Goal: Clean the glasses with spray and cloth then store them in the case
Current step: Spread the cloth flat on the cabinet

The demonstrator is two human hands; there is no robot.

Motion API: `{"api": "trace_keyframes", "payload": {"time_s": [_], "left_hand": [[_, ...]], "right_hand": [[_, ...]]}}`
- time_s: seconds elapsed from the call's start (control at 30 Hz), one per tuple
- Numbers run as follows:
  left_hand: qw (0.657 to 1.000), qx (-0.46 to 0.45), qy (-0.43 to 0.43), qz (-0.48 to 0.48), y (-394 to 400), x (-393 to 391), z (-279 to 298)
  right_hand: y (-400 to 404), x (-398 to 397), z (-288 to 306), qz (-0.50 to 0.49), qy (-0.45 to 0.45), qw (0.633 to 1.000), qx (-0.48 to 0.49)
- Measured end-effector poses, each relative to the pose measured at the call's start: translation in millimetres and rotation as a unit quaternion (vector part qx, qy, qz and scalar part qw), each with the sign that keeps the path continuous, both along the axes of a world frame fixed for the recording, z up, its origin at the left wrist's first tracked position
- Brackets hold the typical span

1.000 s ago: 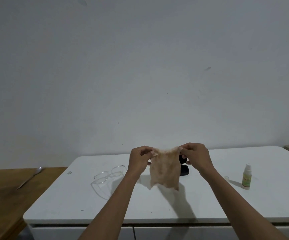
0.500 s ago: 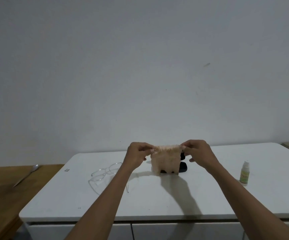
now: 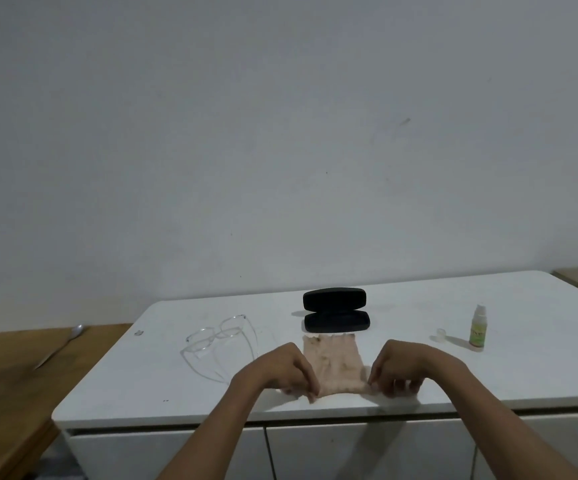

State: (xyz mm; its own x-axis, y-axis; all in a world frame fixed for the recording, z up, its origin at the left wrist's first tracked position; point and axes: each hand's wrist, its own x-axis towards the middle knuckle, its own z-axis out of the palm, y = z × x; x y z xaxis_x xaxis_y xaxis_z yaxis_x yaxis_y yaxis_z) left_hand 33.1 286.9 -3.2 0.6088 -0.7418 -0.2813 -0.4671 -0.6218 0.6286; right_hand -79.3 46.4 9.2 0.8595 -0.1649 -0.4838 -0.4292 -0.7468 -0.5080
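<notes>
Here both hands, left hand (image 3: 280,370) and right hand (image 3: 407,367), pinch the limp cloth's (image 3: 334,362) near corners; it likely handles light, best held by its edges.

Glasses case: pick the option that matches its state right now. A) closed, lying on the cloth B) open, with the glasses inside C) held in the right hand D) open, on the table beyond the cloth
D. The black case stands open on the white table, past the far edge of the cloth; the glasses lie apart on the table to its left.

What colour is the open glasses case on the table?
Black, inside and out. The glasses case shows best in the head view.
</notes>
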Motion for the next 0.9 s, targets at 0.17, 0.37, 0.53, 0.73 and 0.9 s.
{"api": "trace_keyframes", "payload": {"time_s": [0.17,0.37,0.53,0.73,0.9], "left_hand": [[0.999,-0.028,0.01,0.017,-1.1,-1.2,1.8],[0.984,-0.073,-0.117,0.114,-11.5,19.3,-19.5],[0.973,-0.035,-0.209,0.087,-20.6,31.3,-34.4],[0.951,0.017,-0.305,0.044,-27.2,36.2,-48.0],[0.95,0.014,-0.31,0.032,-26.6,37.9,-55.6]], "right_hand": [[-0.5,2.8,8.3,0.017,0.041,0.999,0.008],[-3.0,24.3,-12.6,-0.037,-0.145,0.988,-0.049],[10.1,40.6,-36.5,0.007,-0.199,0.972,-0.125],[15.6,48.4,-47.9,0.039,-0.186,0.957,-0.219],[11.2,52.8,-48.4,0.039,-0.163,0.959,-0.23]]}}
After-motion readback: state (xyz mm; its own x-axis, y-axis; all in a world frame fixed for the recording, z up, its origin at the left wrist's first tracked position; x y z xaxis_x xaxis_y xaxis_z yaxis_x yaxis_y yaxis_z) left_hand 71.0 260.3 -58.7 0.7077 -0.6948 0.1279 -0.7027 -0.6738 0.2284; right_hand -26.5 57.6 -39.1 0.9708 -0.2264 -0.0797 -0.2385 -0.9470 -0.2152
